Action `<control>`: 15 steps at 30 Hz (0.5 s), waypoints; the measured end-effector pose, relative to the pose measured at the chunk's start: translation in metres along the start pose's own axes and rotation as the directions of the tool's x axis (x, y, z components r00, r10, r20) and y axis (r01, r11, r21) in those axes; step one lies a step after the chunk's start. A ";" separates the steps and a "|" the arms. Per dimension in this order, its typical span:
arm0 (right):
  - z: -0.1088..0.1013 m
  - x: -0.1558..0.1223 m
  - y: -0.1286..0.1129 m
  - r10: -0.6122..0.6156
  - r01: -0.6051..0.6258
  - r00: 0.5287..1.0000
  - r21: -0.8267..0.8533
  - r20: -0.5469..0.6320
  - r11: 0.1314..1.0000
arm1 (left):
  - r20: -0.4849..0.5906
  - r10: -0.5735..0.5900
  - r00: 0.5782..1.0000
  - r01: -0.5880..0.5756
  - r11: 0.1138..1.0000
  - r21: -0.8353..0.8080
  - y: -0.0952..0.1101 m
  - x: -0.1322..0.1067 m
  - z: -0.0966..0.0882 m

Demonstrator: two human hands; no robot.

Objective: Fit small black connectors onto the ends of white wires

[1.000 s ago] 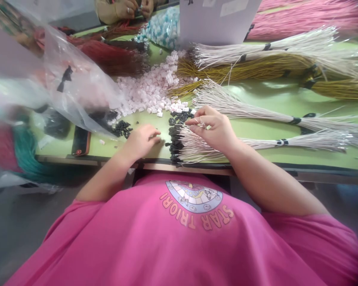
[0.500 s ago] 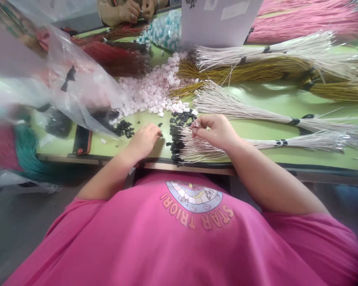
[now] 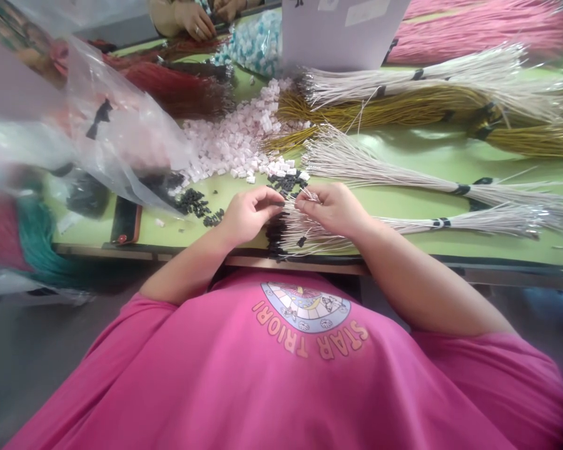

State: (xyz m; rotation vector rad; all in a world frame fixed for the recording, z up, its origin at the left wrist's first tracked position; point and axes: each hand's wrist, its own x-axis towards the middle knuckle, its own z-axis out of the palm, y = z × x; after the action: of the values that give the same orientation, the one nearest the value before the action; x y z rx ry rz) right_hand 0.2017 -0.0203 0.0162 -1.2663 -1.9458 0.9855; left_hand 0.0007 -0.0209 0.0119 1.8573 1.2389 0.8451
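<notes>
My left hand (image 3: 249, 214) is pinched shut on a small black connector and meets my right hand at the table's front edge. My right hand (image 3: 331, 208) is pinched shut on the bare ends of thin white wires from the fanned white wire bundle (image 3: 417, 223) under it. A row of black connectors (image 3: 276, 236) fitted on wire ends lies just below both hands. Loose black connectors (image 3: 193, 202) lie to the left of my left hand, and more black connectors (image 3: 288, 182) sit just beyond my fingers.
A heap of pale pink connectors (image 3: 237, 145) lies behind the hands. Clear plastic bags (image 3: 103, 134) fill the left. White (image 3: 403, 78), yellow (image 3: 403, 107), red (image 3: 178, 94) and pink (image 3: 488, 28) wire bundles cover the green table (image 3: 403, 150). Another person's hands (image 3: 192, 17) work at the far side. A phone (image 3: 126, 220) lies front left.
My left hand has lifted from the table and moved right to meet my right hand at the wire ends. My right hand has stayed on the white wires.
</notes>
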 end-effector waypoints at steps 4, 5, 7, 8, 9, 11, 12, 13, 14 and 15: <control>0.000 0.001 0.000 0.022 -0.022 1.000 -0.003 0.015 1.000 | -0.008 0.019 1.000 -0.019 1.000 0.020 0.000 -0.001 -0.002; 0.000 0.001 0.000 0.025 -0.025 1.000 -0.006 0.018 1.000 | -0.013 0.018 1.000 -0.018 1.000 0.019 0.000 -0.001 -0.002; 0.000 0.001 -0.001 0.029 -0.029 0.999 -0.013 0.013 1.000 | -0.027 0.008 1.000 -0.008 1.000 0.010 -0.002 -0.001 -0.002; 0.000 0.001 -0.001 0.031 -0.031 0.999 -0.016 0.009 0.999 | -0.035 0.002 0.999 -0.001 1.000 0.003 -0.004 -0.001 -0.002; 0.000 0.001 -0.001 0.035 -0.035 0.999 -0.020 0.008 0.999 | -0.041 -0.004 0.999 0.004 1.000 -0.005 -0.005 0.000 -0.001; 0.000 0.001 -0.002 0.051 -0.051 0.999 -0.031 0.017 0.998 | -0.048 0.002 0.999 -0.003 1.000 -0.015 -0.006 0.000 0.000; 0.000 0.001 -0.002 0.057 -0.056 0.998 -0.035 0.026 0.998 | -0.046 0.019 0.999 -0.020 1.000 -0.015 -0.006 0.000 0.001; 0.000 0.001 -0.002 0.059 -0.058 0.998 -0.040 0.034 0.998 | -0.042 0.046 0.998 -0.047 0.999 -0.015 -0.006 0.000 0.002; 0.001 0.001 -0.002 0.057 -0.055 0.998 -0.046 0.040 0.997 | -0.040 0.081 0.996 -0.081 0.997 -0.013 -0.006 0.001 0.003; 0.001 0.002 -0.002 0.054 -0.051 0.998 -0.051 0.044 0.997 | -0.041 0.117 0.992 -0.118 0.993 -0.012 -0.006 0.001 0.005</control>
State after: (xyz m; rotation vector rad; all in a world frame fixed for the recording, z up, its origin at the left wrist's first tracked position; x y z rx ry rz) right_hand 0.1997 -0.0195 0.0174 -1.3398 -1.9921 1.0059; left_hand 0.0028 -0.0194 0.0046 1.9258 1.1537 0.9562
